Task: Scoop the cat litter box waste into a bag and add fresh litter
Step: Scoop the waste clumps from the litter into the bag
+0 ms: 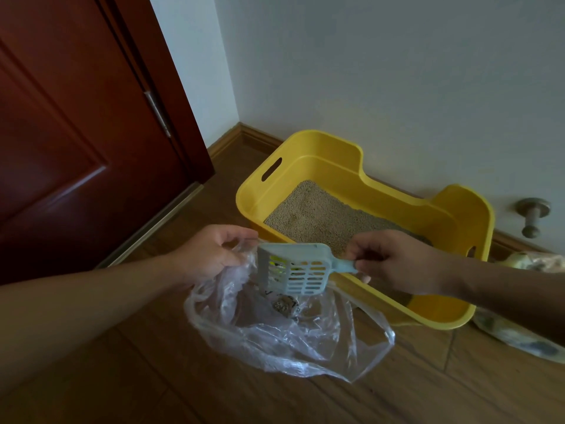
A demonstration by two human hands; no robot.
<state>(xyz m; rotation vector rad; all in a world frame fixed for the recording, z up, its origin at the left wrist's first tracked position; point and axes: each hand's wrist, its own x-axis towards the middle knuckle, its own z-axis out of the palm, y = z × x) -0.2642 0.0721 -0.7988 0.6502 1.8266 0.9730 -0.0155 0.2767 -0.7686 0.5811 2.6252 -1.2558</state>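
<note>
A yellow litter box [305,162] stands on the wooden floor against the white wall, with beige litter [318,215] inside. In front of it lies a clear plastic bag [284,335] holding a grey clump of waste [286,304]. My left hand [211,252] grips the bag's upper edge and holds it open. My right hand [394,261] pinches the handle of a pale blue slotted scoop [293,267]. The scoop is tipped on its side over the bag's mouth and looks empty.
A dark red door [76,133] fills the left side. A metal door stopper [533,214] sticks out of the wall at the right. A printed plastic package [519,335] lies on the floor right of the box, partly behind my right arm.
</note>
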